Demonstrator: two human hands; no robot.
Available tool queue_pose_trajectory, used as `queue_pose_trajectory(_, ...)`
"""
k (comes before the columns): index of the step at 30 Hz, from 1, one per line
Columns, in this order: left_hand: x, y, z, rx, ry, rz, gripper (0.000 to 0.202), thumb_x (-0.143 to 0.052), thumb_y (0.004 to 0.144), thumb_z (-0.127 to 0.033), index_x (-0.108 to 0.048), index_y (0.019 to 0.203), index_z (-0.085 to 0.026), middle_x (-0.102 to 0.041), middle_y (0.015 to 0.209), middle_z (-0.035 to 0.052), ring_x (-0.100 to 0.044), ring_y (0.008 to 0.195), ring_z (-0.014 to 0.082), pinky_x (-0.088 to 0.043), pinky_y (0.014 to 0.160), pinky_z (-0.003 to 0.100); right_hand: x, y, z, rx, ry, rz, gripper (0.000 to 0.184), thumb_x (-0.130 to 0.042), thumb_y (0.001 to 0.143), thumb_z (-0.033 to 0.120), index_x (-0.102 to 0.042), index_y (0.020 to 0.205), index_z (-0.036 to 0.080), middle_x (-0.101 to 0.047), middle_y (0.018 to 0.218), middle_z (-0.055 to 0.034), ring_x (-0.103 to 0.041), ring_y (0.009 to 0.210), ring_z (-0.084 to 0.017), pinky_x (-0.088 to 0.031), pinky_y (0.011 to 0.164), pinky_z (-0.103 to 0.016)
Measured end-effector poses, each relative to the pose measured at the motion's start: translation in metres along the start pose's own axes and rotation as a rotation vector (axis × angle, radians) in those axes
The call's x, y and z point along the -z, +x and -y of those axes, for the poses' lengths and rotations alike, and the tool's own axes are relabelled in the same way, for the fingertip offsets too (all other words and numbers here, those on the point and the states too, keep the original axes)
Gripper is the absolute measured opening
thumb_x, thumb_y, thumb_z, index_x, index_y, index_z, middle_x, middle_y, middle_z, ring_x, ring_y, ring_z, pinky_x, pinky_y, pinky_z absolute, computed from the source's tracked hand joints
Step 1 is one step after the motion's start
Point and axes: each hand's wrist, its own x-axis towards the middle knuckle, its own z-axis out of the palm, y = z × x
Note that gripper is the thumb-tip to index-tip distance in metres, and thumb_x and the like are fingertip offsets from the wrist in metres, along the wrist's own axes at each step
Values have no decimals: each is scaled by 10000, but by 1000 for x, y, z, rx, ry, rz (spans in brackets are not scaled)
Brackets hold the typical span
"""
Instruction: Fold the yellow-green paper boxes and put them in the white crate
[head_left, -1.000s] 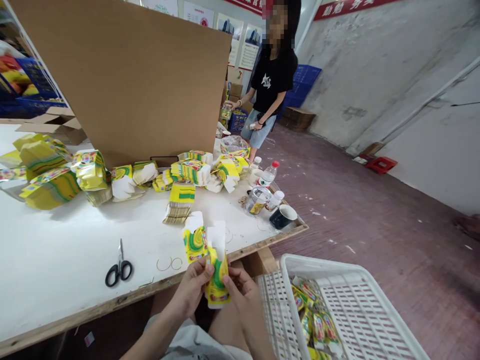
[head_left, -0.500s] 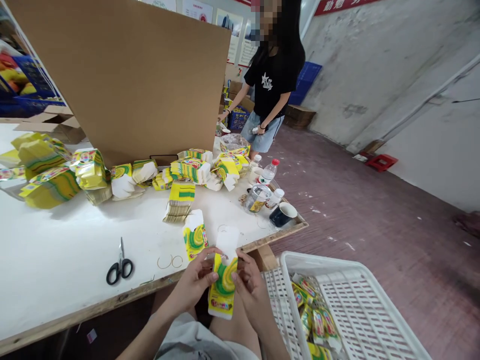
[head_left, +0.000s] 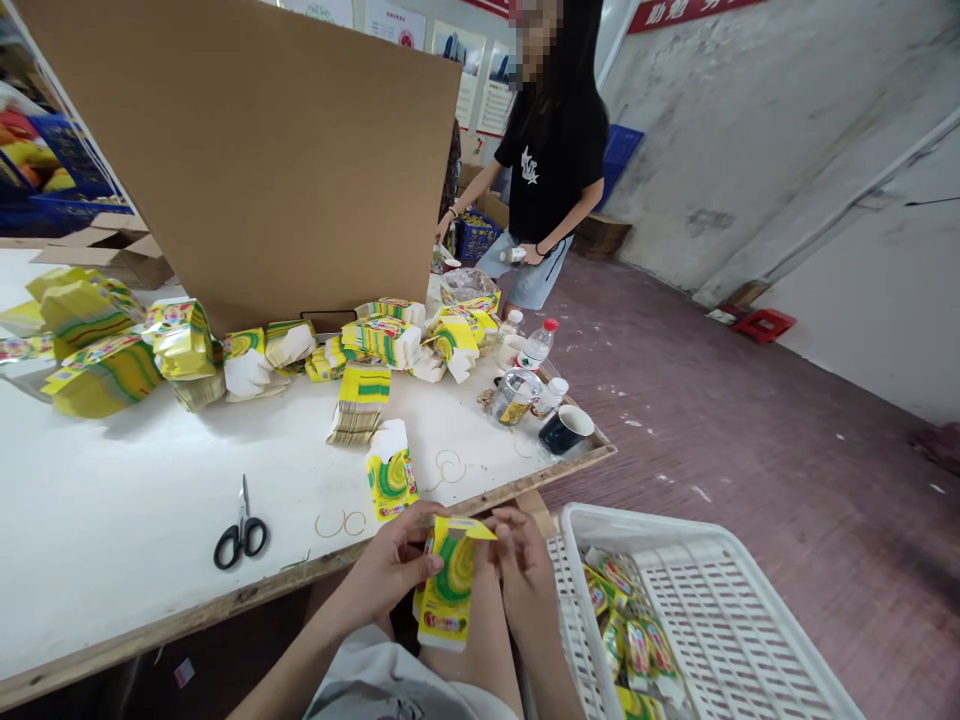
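Observation:
My left hand (head_left: pixel 397 563) is closed round the left side of a small yellow and green carton (head_left: pixel 450 590), its thumb on the front panel. The carton stands above my lap, with its top flap folded over and jutting to the right. At that flap's tip are the fingers of my right hand (head_left: pixel 525 565), bent and pressed together on its edge. A second flat carton (head_left: pixel 393 480) of the same print lies on the table just beyond, its white flap pointing away. Behind it leans a stack of flat cartons (head_left: pixel 358 402).
Black-handled scissors (head_left: pixel 241 535) and rubber bands (head_left: pixel 352 522) lie on the white table (head_left: pixel 180 460). A dark mug (head_left: pixel 566 430) and bottles stand at its right corner. A white basket (head_left: pixel 720 545) holds small packets. A large cardboard sheet (head_left: pixel 285 150) rises behind; a person (head_left: pixel 555 150) stands beyond.
The carton's white top flap, upright before, is now folded down. My right hand has moved right, off the carton's front to the flap. The person beyond has shifted slightly.

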Motion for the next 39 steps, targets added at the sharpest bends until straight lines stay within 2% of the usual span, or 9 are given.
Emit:
queue_pose_trajectory(5,-3,2,4,-59,168,-38,460,-644,851,-275,-546,1298,-232,-655,1222,101,-631,1060,252,-493,899,356,5,2,0,-103,-53,282,458,-702,781,487,-611,1118,192,-685,704,-12,-589,604,-174,-467,585,-271)
queue_pose_trajectory(12,-3,1,5,-71,35,21,520,-658,857,-339,-503,1345,-246,-678,1177,113,-628,1080,264,-473,928,390,-4,-2,-9,31,-360,220,340,-622,842,313,-571,1156,192,-528,531,71,-487,497,-143,-371,503,-232)
queue_pose_trajectory(16,-4,0,2,-35,-81,-6,565,-723,812,-331,-511,1327,-239,-725,1045,99,-675,961,249,-495,821,344,-3,-5,-5,36,-248,277,349,-570,900,386,-577,1189,190,-691,746,-26,-621,630,-184,-483,588,-267)
queue_pose_trajectory(20,-11,1,3,-33,-100,-21,517,-734,804,-307,-552,1281,-224,-742,992,88,-691,902,232,-499,780,319,-1,-2,-5,68,-194,163,278,-574,903,404,-670,1072,205,-719,1026,-93,-675,879,-230,-527,763,-310)
queue_pose_trajectory(25,-25,5,5,-90,-26,-22,446,-677,833,-266,-570,1264,-226,-704,1165,110,-679,1020,257,-520,844,350,0,-2,-4,49,-65,118,241,-640,840,418,-696,951,211,-731,918,-77,-682,837,-248,-543,727,-337)
queue_pose_trajectory(28,-18,6,12,-126,294,-108,434,-581,865,-199,-554,1295,-247,-602,1356,110,-575,1230,276,-443,1033,431,26,-1,7,177,-330,-30,275,-603,854,450,-720,918,209,-710,898,-91,-654,842,-265,-516,773,-399)
queue_pose_trajectory(32,14,6,29,-77,905,-399,643,-572,815,-153,-406,1432,-220,-402,1540,123,-228,1475,305,-111,1196,554,78,6,18,459,-854,-463,425,-566,841,547,-740,950,175,-631,1043,-161,-565,1011,-341,-386,946,-542)
queue_pose_trajectory(34,26,6,38,4,1059,-413,721,-550,800,-129,-313,1478,-181,-365,1558,146,-180,1486,309,-34,1184,599,85,9,13,472,-884,-465,439,-568,832,557,-728,966,172,-628,1058,-165,-559,1032,-345,-395,948,-538)
queue_pose_trajectory(39,22,7,53,59,1103,-259,770,-555,806,-162,-236,1507,-179,-353,1559,150,-238,1470,295,-23,1180,606,15,18,-34,127,-553,-125,310,-589,819,426,-716,992,202,-708,989,-111,-637,865,-273,-520,759,-396)
